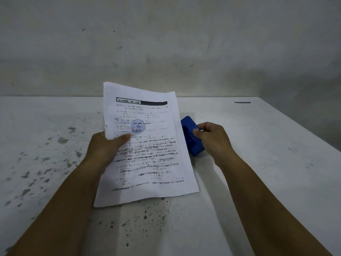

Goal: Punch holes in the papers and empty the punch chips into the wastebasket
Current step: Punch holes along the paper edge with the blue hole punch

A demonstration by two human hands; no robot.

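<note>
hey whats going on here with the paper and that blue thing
A person is at a worn white table. The left hand holds up a printed sheet of paper, which already shows a notch on its left edge. The right hand grips a blue hole punch resting on the table beside the sheet. No wastebasket is in view.
</note>
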